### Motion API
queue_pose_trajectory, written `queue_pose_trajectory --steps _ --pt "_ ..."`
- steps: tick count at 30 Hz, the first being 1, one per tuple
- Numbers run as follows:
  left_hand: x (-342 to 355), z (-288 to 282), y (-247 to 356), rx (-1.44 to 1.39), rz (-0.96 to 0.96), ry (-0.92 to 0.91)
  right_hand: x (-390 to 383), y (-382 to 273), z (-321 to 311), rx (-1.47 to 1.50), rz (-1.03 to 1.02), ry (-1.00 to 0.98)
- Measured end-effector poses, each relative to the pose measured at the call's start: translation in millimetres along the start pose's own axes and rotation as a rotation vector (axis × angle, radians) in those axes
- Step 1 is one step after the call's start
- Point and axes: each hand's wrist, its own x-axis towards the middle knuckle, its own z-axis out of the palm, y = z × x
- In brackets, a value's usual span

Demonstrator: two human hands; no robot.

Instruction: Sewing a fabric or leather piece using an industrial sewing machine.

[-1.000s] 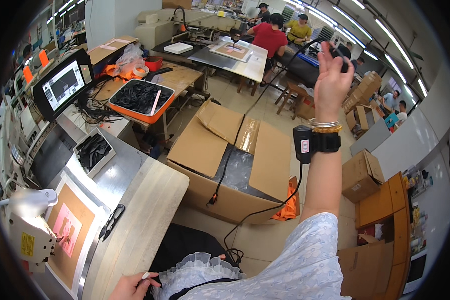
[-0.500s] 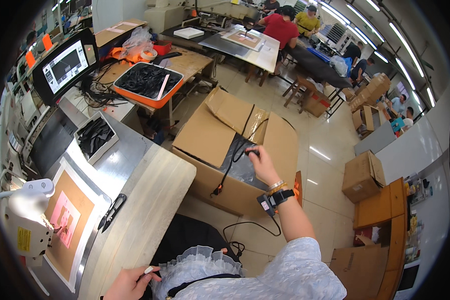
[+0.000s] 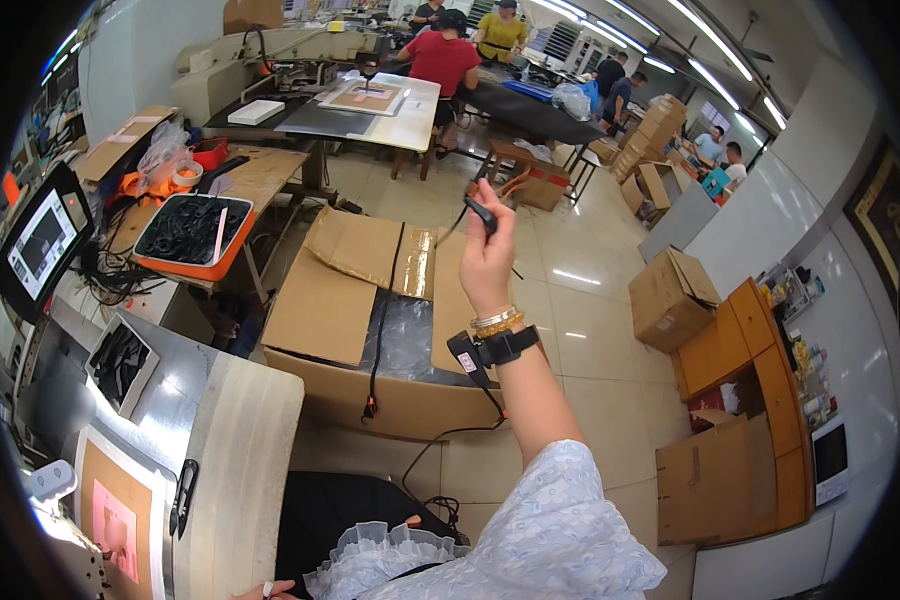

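My right hand (image 3: 489, 250) is raised in front of me, above the far side of an open cardboard box (image 3: 320, 315). Its fingers are closed round a black strap (image 3: 481, 214); some orange shows just behind the fingertips, blurred. Another black strap (image 3: 380, 335) hangs over the box's near edge, with an orange bit at its end. Dark plastic (image 3: 407, 325) lies between the box flaps. At the lower edge, by the wooden table edge, only a little of my left hand (image 3: 268, 590) shows, with a white band on one finger; what it holds, if anything, is cut off.
At left, the sewing table (image 3: 245, 430) bears black thread snips (image 3: 183, 497), a pink piece on a brown board (image 3: 116, 530) and a box of black strips (image 3: 120, 365). An orange tray (image 3: 195, 235) of black straps stands beyond. Cartons (image 3: 673, 298) stand right; people work farther back.
My right hand has lifted from the box top, up and away, with the black strap in it. The view has swung right, and my left hand has slipped mostly out of the lower edge.
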Motion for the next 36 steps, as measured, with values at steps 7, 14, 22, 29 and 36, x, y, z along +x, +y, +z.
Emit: queue_pose_trajectory --steps 7,14,22,29,36 --pt "-2 1 -2 0.009 -0.028 0.014 -41 64 -6 -0.08 0.679 -0.194" --pt "-2 1 -4 0.033 0.026 0.013 -35 104 -28 0.047 0.877 0.001" --pt "0 -1 -10 0.005 0.041 -0.002 -43 85 -17 0.386 0.966 -0.305" --pt "0 -2 -6 -0.005 0.035 -0.007 4 95 2 0.38 0.901 0.029" --pt "-2 -3 -5 0.056 0.025 -0.013 7 69 9 0.632 0.948 -0.433"
